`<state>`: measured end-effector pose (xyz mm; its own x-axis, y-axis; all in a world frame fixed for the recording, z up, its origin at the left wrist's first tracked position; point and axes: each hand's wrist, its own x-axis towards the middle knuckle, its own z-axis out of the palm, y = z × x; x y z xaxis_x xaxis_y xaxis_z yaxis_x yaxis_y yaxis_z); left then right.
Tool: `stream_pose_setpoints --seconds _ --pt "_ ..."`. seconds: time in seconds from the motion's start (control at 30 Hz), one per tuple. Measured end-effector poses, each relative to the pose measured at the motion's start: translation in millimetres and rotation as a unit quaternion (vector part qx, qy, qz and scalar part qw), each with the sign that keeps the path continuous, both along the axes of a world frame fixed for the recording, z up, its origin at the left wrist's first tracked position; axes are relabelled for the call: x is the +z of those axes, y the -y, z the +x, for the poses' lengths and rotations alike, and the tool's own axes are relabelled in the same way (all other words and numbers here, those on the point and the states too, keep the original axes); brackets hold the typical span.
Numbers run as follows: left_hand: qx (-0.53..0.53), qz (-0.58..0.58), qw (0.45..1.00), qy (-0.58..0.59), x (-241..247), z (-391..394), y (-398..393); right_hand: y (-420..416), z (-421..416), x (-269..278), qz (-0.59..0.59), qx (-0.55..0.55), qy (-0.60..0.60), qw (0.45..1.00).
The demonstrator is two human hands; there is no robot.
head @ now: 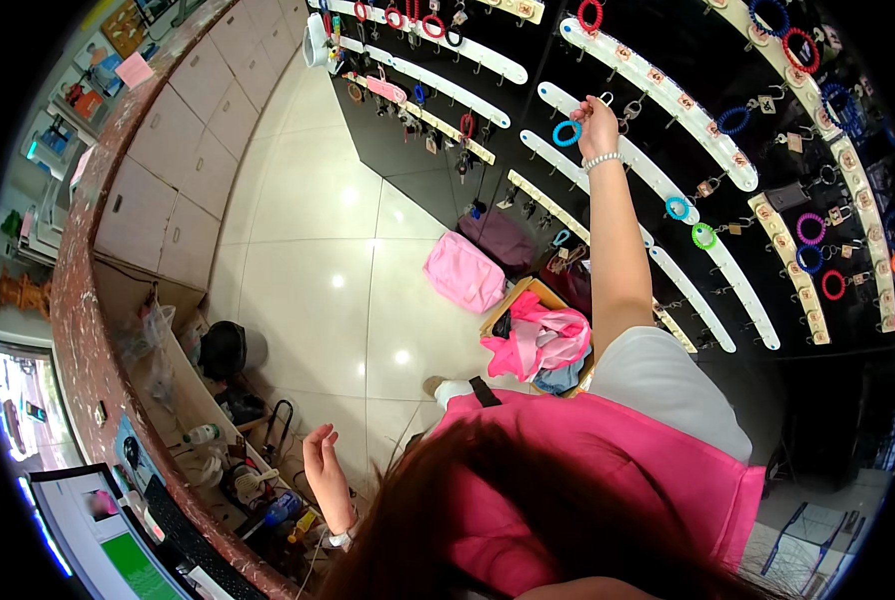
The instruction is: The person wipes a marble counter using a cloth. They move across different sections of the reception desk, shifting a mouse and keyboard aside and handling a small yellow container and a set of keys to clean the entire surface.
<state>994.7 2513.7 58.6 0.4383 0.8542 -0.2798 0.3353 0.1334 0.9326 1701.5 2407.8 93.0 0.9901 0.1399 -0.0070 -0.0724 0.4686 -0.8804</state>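
My right hand point(599, 127) is stretched out to a white hook rail point(676, 176) on the black wall board. Its fingertips are pinched together around a key band, and a light-blue coil ring point(567, 133) hangs just left of them. A small metal piece point(606, 97) shows beyond the fingertips; whether it is a hook or a key ring is unclear. Close by on the right, a metal key ring point(632, 109) hangs from a hook. My left hand point(324, 469) is low on the left, empty, with its fingers loosely spread, above the floor beside the counter.
Coil key bands, such as a green one point(704, 236), hang on several rails. Below are a pink bag point(464, 271) and a cardboard box point(498, 301) of clothing. Left, a curved counter point(80, 300) carries a monitor point(110, 525); a dark bin point(230, 349) stands beneath it.
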Motion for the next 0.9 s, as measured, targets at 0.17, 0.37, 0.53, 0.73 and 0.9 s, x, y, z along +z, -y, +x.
stream_pose_setpoints --seconds 0.17,0.37,0.53,0.73,0.9 --pt "-0.017 -0.006 1.000 0.026 -16.9 -3.0 -5.8 10.3 -20.9 11.0 -0.132 -0.092 0.192 0.968" --pt "-0.013 0.010 0.996 0.083 -97.6 -41.9 -17.2 -13.0 25.1 14.0 -0.149 -0.005 0.121 0.981" --pt "0.113 0.056 0.992 -0.021 -24.1 -44.4 34.3 -41.3 36.9 -85.2 -0.101 0.052 0.078 0.990" --pt "0.287 0.092 0.945 -0.123 10.5 -98.0 88.2 -23.9 -41.2 -384.8 -0.071 0.295 -0.245 0.921" --pt "0.467 0.156 0.849 -0.193 12.2 -158.3 156.6 -65.0 -467.4 -397.6 -0.416 0.739 -0.252 0.467"
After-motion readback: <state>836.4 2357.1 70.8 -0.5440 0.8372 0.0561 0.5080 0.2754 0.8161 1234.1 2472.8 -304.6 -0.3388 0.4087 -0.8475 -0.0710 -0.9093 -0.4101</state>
